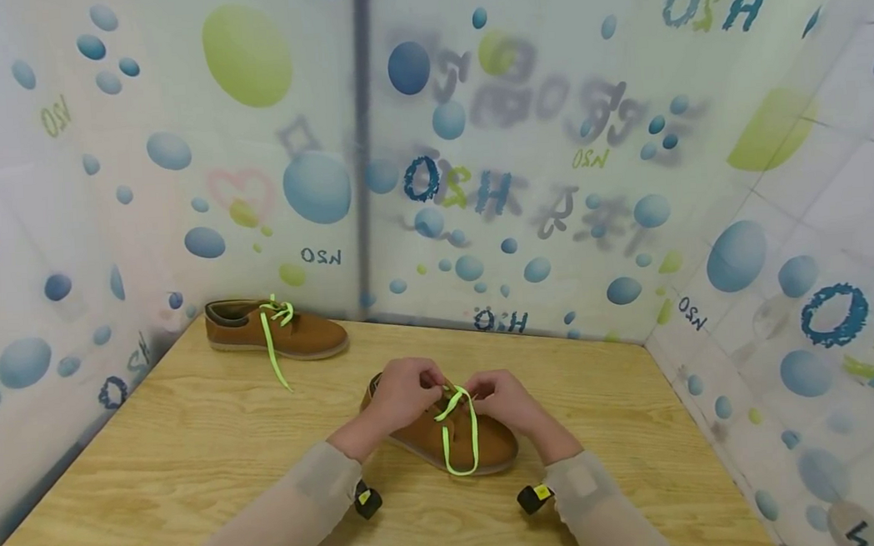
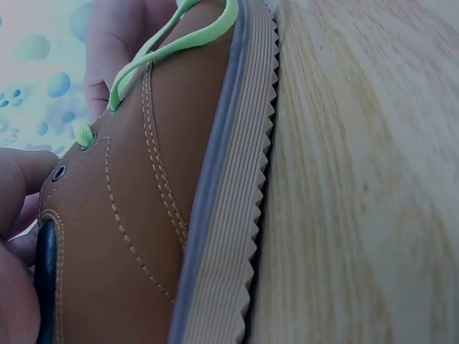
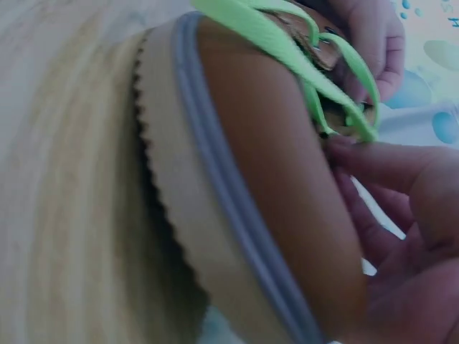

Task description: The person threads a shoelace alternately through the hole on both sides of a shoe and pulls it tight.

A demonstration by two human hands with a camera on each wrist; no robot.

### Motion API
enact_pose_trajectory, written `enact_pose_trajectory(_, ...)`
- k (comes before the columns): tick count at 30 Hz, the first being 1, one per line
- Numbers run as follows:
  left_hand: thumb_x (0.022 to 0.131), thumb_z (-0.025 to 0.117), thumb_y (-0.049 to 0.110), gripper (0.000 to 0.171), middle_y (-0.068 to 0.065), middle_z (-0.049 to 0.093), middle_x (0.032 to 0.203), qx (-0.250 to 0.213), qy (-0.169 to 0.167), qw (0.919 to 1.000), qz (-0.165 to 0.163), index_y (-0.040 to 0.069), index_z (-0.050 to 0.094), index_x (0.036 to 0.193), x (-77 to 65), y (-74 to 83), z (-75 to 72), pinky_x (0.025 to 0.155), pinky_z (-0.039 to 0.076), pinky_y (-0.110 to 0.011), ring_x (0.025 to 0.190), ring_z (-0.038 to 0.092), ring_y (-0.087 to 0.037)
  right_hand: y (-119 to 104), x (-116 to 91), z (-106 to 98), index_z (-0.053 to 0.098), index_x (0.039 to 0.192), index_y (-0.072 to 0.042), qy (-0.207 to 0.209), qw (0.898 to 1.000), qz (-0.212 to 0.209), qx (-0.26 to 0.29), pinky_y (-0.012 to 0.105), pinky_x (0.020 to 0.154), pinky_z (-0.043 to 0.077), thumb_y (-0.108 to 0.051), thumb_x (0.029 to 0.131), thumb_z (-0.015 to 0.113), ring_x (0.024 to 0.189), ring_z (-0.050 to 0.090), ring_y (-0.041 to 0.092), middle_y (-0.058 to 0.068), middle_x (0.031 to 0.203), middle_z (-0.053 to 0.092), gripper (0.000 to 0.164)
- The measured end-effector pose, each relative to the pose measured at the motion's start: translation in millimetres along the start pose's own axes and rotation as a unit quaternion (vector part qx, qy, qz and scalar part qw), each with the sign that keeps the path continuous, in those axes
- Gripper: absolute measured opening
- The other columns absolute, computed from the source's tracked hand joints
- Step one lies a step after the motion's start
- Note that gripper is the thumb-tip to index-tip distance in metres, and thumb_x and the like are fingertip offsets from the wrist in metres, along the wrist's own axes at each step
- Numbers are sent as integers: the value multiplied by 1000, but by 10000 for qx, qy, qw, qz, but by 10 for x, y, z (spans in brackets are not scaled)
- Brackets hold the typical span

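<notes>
A brown leather shoe [image 1: 492, 443] with a pale ridged sole sits on the table, toe to the right. Its lime green shoelace [image 1: 475, 438] runs through some eyelets and droops over the near side in a long loop. My left hand [image 1: 407, 392] grips the shoe's upper lacing edge with bent fingers, beside a bare eyelet [image 2: 59, 173] in the left wrist view. From the toe side, my right hand [image 1: 501, 398] pinches the shoelace at the eyelets, thumb close against the leather. The right wrist view has green strands [image 3: 287, 57] crossing above the thumb.
Another brown shoe [image 1: 309, 338] stands at the back left, its green lace [image 1: 273, 358] trailing onto the wooden table [image 1: 193, 455]. Printed curtains [image 1: 554, 216] enclose the table's back and sides. Small black wrist devices [image 1: 367, 500] hang by both sleeves.
</notes>
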State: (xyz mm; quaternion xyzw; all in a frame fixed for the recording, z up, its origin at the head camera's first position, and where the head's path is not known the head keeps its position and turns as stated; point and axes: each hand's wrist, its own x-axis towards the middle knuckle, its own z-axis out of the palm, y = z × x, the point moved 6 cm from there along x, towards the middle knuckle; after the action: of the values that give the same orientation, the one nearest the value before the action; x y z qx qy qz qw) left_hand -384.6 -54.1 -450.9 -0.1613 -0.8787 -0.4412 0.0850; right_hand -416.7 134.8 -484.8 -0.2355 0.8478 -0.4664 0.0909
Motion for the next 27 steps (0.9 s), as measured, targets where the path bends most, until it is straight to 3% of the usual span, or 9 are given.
enact_pose_trajectory(9, 90, 76, 3, 15, 7, 74, 81, -24, 272, 9996, 95, 18, 76, 85, 33, -19, -72, 71, 56, -28, 74, 65, -5, -42, -2, 42, 79, 94, -10, 681, 9973, -134, -242, 32, 80, 53, -6, 89, 82, 84, 64, 12, 1, 88, 76, 7)
enact_pose_trajectory(18, 88, 77, 2, 16, 6, 75, 80, 16, 354, 9992, 202, 18, 76, 84, 68, -35, -180, 70, 56, -27, 74, 66, -5, -100, -15, 51, 79, 91, -6, 1006, 9939, -324, -327, 27, 75, 53, -6, 90, 82, 77, 63, 8, 3, 83, 76, 3)
enact_pose_trajectory(22, 88, 77, 2, 14, 5, 75, 79, -66, 234, 9993, 278, 16, 76, 84, 77, -20, -204, 70, 56, -27, 74, 65, -7, -125, -19, 49, 78, 91, -4, 1061, 9925, -432, -417, 26, 73, 51, -8, 89, 82, 74, 61, 9, 2, 81, 74, 6)
enact_pose_trajectory(27, 88, 77, 2, 14, 4, 74, 79, -188, -97, 9993, 322, 15, 75, 84, 90, -27, -179, 68, 54, -25, 74, 64, -7, -110, -17, 60, 78, 93, -9, 981, 9935, -411, -414, 25, 74, 51, -7, 91, 80, 75, 61, 9, 0, 82, 73, 4)
